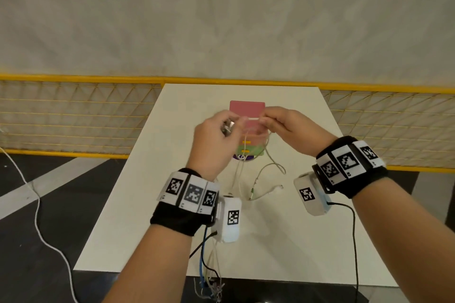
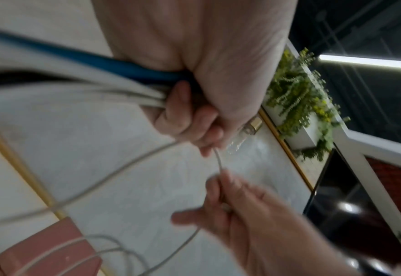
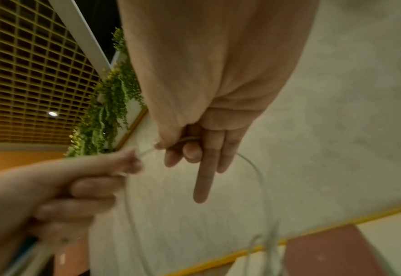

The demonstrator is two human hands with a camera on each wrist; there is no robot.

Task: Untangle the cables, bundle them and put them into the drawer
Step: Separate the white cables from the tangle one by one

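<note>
Both hands are raised over the white table [image 1: 152,224], in front of a small drawer unit [image 1: 247,108] with a pink top and orange, green and purple fronts. My left hand [image 1: 231,123] grips a bundle of cables [image 2: 123,65], blue and white, whose ends hang down past the table's front edge [image 1: 209,278]. A thin white cable [image 1: 253,118] runs taut between the hands. Thumb and forefinger of my right hand [image 1: 264,119] pinch it [image 3: 171,145], with the middle finger held straight. The cable's slack loops down [image 3: 260,177] onto the table, ending in a green-tipped plug [image 1: 251,195].
A yellow mesh fence [image 1: 73,115] runs behind the table, with a pale wall above it. A white cord [image 1: 37,216] trails over the dark floor on the left. Green hanging plants [image 2: 298,97] show beyond the table in the wrist views.
</note>
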